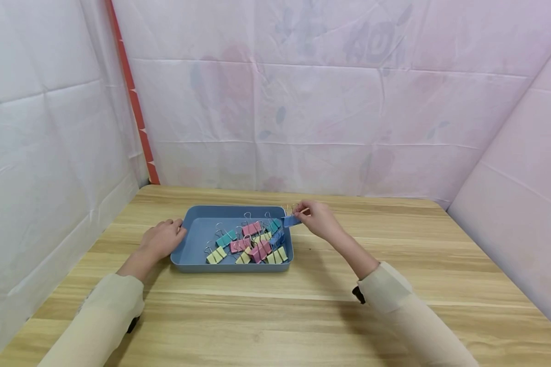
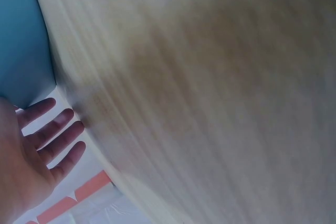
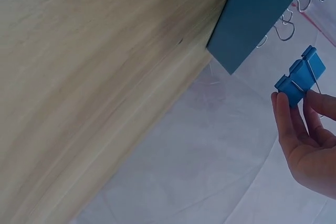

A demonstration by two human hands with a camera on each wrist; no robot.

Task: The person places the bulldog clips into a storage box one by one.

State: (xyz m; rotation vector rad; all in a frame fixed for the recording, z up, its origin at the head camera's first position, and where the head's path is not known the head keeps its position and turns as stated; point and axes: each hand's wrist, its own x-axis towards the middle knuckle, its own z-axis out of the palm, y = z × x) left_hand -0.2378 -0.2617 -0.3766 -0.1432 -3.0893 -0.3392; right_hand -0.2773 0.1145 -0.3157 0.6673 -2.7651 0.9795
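Note:
A blue-grey rectangular tray (image 1: 231, 267) sits on the wooden table. My right hand (image 1: 320, 220) pinches a blue binder clip (image 1: 291, 221) between thumb and fingers, above the tray's far right corner. In the right wrist view the clip (image 3: 301, 76) shows its wire handle, beyond the tray wall (image 3: 257, 19). My left hand (image 1: 161, 238) rests against the tray's left rim. Its fingers (image 2: 62, 137) are extended and spread in the left wrist view; the thumb is hidden there. Binder clips lie heaped in the tray's right half, among them pink (image 1: 251, 228), yellow (image 1: 216, 255) and teal (image 1: 226, 238) ones.
The table (image 1: 257, 316) spreads out around the tray on all sides. White patterned cloth (image 1: 321, 112) hangs behind it and at both sides, with a red strip (image 1: 135, 104) at the back left. The tray's left part shows its bare floor (image 1: 194, 239).

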